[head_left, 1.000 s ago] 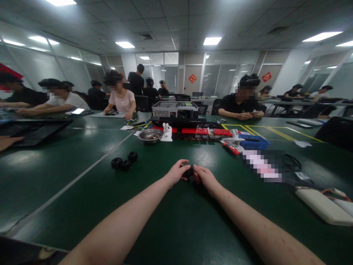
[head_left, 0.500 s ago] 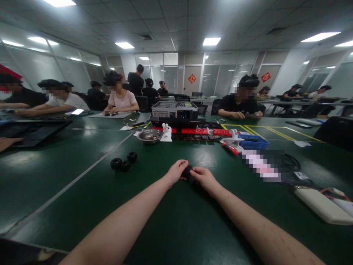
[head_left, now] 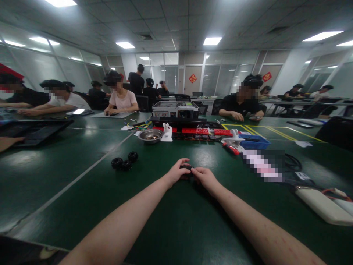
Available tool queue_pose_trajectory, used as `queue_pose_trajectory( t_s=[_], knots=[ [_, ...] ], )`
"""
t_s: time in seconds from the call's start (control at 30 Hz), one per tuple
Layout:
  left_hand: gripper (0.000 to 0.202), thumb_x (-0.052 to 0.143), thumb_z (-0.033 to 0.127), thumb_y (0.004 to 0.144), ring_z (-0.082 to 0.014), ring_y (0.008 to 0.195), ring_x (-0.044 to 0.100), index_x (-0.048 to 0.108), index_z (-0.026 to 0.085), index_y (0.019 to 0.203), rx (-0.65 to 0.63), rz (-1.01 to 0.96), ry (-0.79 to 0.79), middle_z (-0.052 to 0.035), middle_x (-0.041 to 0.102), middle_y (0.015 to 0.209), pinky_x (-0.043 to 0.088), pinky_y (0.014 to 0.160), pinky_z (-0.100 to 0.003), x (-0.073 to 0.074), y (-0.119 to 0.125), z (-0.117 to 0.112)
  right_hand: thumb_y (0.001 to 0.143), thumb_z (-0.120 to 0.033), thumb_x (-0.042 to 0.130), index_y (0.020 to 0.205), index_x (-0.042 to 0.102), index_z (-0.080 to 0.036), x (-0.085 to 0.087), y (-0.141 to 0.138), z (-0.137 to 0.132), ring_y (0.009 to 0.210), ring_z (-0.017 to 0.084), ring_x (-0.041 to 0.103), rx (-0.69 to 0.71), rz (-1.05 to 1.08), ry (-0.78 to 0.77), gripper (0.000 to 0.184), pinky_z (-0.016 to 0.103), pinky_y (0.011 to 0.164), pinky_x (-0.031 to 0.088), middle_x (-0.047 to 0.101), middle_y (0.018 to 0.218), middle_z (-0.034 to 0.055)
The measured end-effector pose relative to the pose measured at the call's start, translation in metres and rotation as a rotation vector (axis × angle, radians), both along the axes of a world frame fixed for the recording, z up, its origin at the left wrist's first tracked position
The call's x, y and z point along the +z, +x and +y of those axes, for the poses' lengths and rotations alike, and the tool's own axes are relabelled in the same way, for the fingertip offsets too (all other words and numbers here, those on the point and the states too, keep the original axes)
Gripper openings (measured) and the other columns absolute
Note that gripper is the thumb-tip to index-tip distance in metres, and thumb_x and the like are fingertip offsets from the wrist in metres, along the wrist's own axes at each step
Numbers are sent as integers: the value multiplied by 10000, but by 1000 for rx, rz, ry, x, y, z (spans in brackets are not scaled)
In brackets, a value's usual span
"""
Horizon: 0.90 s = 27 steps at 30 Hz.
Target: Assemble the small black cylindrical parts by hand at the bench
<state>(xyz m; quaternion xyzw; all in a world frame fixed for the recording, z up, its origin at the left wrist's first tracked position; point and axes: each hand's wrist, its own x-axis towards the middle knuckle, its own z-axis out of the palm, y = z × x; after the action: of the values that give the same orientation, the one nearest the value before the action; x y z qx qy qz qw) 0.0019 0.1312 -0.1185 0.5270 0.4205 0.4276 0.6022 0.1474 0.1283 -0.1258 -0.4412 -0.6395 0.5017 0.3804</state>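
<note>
"Both hands come together above a green table [head_left: 176, 221]: the left hand [head_left: 176, 174] curls around a black piece [head_left: 185, 169], the right hand [head_left: 204, 177] pinches its right edge."

"Which way does it point?"

"Its visible part runs sideways, from palm to fingertips; fingers cover the rest, so its full long axis and facing cannot be told."

"Its look?"

"Small, dark all over, its details too faint to read."

"Farther off?"

"Glossy black rounded parts [head_left: 126, 165] cluster to the left; behind them, a metal bowl [head_left: 150, 140] and an open computer case [head_left: 165, 110]."
</note>
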Motion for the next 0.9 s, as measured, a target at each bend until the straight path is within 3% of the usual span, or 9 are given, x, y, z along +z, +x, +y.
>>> queue_pose_trajectory(
  t_s=[0.17,0.3,0.43,0.63,0.8,0.9],
  knots=[
    [298,439,365,730,-130,691,507,443,193,973,94,89,-33,-51,469,878,448,471,-213,2,4,0,629,-411,553,594,495,-145,2,0,-1,391,58,344,49,33,-1,275,193,395,246,399,449,-57],
    [302,471,342,718,-114,635,505,445,184,975,93,136,-1,-41,461,820,432,443,-194,-1,5,0,664,-464,507,548,461,-148,2,0,-1,392,60,352,28,58,-29,340,196,401,263,401,442,-51],
    [320,494,282,698,-129,704,501,436,189,999,45,89,25,-46,461,858,441,474,-197,-4,4,1,714,-521,404,499,423,-153,-1,0,1,383,65,368,-31,59,-46,428,202,396,281,415,429,-34],
    [374,530,193,640,-133,762,493,425,193,999,32,57,7,-44,446,923,454,523,-206,-2,3,0,685,-507,449,527,462,-145,0,0,2,369,63,355,-22,-11,-35,396,198,383,258,401,413,-44],
    [298,441,352,730,-132,713,497,430,192,982,96,58,-44,-49,462,871,455,482,-211,3,5,-1,637,-415,540,595,496,-139,1,0,0,394,57,348,53,5,-5,283,193,399,250,411,455,-51],
    [306,469,358,718,-132,697,497,442,184,968,143,104,-28,-56,451,871,454,470,-213,1,6,0,624,-389,564,624,502,-141,0,0,-1,415,59,363,85,29,5,255,192,414,266,431,487,-48]
  ],
)
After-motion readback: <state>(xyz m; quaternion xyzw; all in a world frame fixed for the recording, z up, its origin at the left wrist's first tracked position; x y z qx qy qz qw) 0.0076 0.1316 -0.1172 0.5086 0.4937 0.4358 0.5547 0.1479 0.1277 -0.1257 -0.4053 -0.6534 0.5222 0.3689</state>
